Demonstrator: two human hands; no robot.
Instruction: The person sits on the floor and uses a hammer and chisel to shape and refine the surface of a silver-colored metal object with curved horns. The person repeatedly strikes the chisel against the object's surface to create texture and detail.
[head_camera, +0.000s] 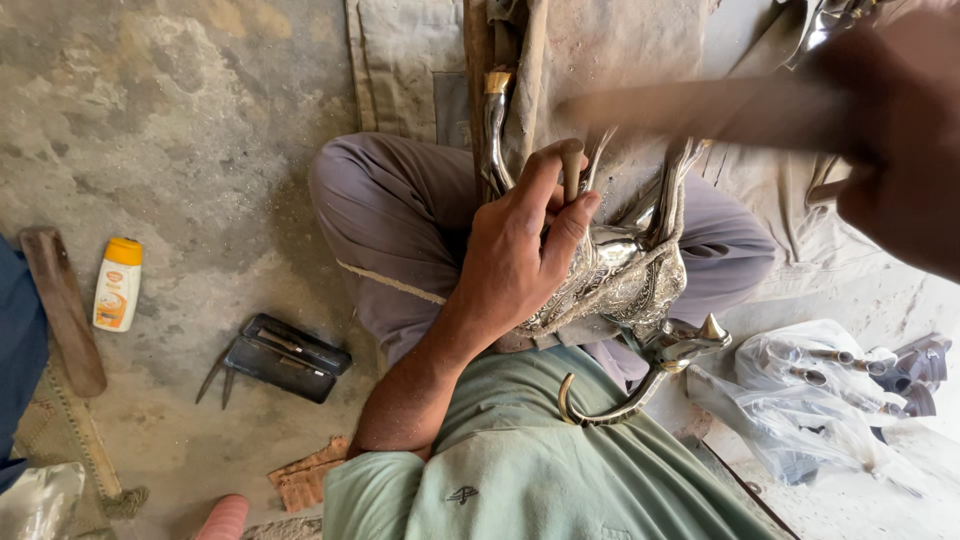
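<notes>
Left hand (525, 255) nearly closed, pinching one thin punch (571, 170) against one engraved silver pot (625, 285) in lap. Right hand (900, 140) blurred, gripping one hammer handle (700, 110). Far left of left hand: one white bottle (118, 285), orange cap, upright-oblong label.

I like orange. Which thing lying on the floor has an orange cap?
The small white plastic bottle at far left; the dark flat tool case beside it has none.

1 view only — a head-worn camera looking steeply down, close over the person's lap; concrete floor (180, 150) fills the left side.
</notes>
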